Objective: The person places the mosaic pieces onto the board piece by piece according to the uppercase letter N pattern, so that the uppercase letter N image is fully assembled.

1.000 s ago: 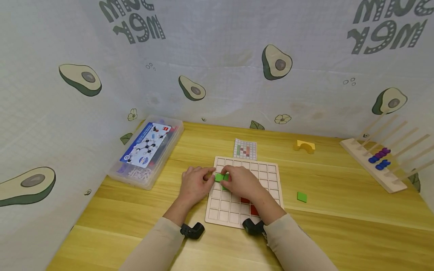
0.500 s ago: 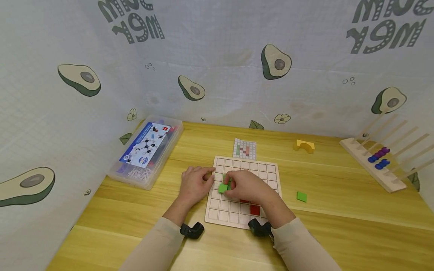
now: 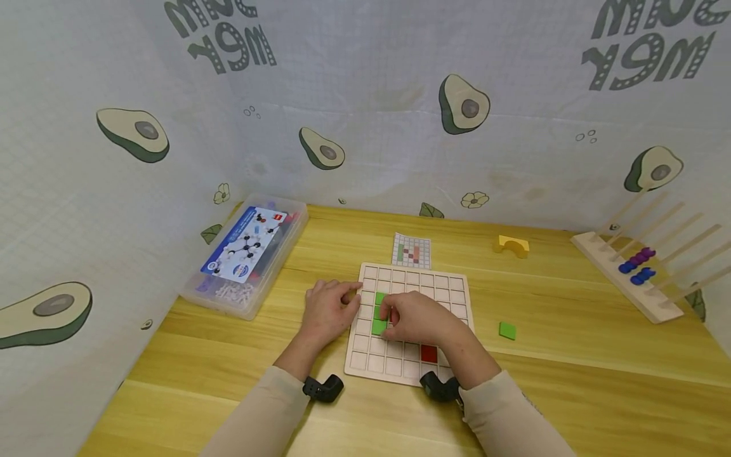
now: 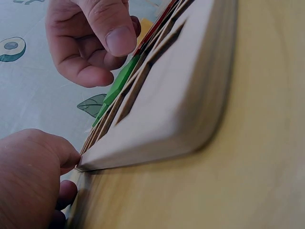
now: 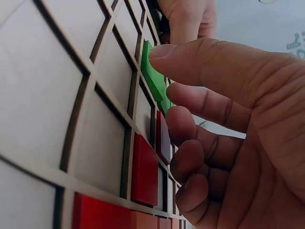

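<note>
A wooden grid board [image 3: 375,364] lies on the table. My right hand [image 3: 421,320] is over it, thumb and index finger pinching a green square tile [image 5: 153,76] low over a left-hand cell. Directly behind that tile are more green tiles [image 3: 380,297] in the same column. Red tiles [image 5: 144,172] sit in other cells, partly hidden by the right hand in the head view; one red tile [image 3: 429,354] shows near the front. My left hand [image 3: 329,311] rests on the table, a fingertip touching the board's left edge.
A loose green tile [image 3: 507,331] lies right of the board. Behind the board is a printed pattern card [image 3: 411,252]. A clear plastic box [image 3: 245,254] stands left, a yellow arch block [image 3: 512,246] back right, and a pegged bead rack [image 3: 628,279] far right.
My right hand has brought a green tile from near the board's left edge toward me and right, to the front end of the green column. The left hand stays put.
</note>
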A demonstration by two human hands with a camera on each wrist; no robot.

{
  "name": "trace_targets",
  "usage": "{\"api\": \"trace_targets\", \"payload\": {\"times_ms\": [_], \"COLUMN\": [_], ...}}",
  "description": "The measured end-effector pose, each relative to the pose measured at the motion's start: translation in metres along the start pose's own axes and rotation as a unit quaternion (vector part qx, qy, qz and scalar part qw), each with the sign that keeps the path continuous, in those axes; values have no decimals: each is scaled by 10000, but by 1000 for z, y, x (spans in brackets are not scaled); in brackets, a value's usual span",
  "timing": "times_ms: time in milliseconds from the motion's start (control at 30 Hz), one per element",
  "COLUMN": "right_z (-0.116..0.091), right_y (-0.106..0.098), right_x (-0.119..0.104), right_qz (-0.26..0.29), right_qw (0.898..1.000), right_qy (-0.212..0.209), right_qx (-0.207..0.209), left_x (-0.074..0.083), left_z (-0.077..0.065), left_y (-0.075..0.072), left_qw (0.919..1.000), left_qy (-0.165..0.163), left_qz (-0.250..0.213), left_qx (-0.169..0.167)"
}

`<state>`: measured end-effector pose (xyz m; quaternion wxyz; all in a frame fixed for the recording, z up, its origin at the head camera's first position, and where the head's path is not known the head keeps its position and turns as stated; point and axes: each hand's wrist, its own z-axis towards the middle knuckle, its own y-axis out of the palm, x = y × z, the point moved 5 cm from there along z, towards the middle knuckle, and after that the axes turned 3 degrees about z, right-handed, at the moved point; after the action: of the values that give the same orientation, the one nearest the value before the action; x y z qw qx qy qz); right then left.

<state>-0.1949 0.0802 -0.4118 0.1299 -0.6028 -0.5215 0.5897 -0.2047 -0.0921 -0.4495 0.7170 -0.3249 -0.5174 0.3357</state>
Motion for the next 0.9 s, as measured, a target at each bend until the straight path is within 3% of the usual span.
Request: {"api": "trace_targets", "payload": {"times_ms": [367,733,900], "right_z": [-18,-23,-35], "right_y": [-12,-2,-15], "right_x": [13,14,29], "right_qz": [283,259,394], "right_qw": [9992,9989,9988], "right_qy": [-11,-393,-38], "right_qx": [299,-4,275], "left_x": [0,-2,-1], "left_z": [1,0,-1], "left_y": [-1,1,3], "left_qw": [10000,9999,10000], "left_qy": [31,-75,-67], "left_qz": [34,31,-18], "left_qx": [75,-67,-32]}}
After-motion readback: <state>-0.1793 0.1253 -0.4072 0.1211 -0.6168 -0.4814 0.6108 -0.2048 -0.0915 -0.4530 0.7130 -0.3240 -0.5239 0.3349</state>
